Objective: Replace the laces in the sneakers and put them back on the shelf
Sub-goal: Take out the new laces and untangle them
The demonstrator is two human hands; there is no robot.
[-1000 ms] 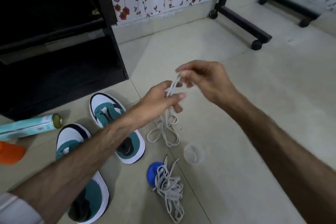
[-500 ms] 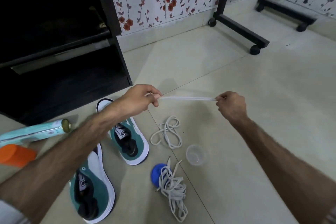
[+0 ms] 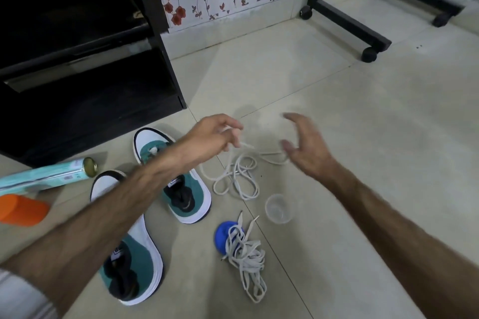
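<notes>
A person seated on a tiled floor works at relacing a pair of sneakers. Nearest the camera, at 6 o'clock, a tangled heap of flat grey laces [image 3: 247, 259] lies limp over a blue round lid [image 3: 222, 237], beside a small clear plastic cup [image 3: 278, 208]. At 7 o'clock the near sneaker [image 3: 132, 261], smooth white toe and teal knit upper, sits with no lace threaded; the far sneaker [image 3: 178, 184], its twin, lies just beyond at 9 o'clock, also unlaced.

In the middle, the white lace [image 3: 239, 176], a soft round cord, rests in loose loops on the tile. Half a second ago it was stretched taut between both hands; now the right hand [image 3: 303, 145] has let go, fingers spread and holding nothing, while the left hand [image 3: 215, 137] pinches one blurred end of the cord between thumb and fingertips. The slack has dropped to the floor. That suggests the lace has been straightened and checked, and threading into a shoe is likely the next step.

At far left lie a pale teal spray can [image 3: 46, 173] with a brass-coloured end and an orange cap [image 3: 22, 210]. Beyond, at 10 o'clock, stands the dark shelf [image 3: 166, 59], its lower bay empty-looking and shadowed; at 1 o'clock, a black wheeled stand [image 3: 350, 23] meets the floral wall.
</notes>
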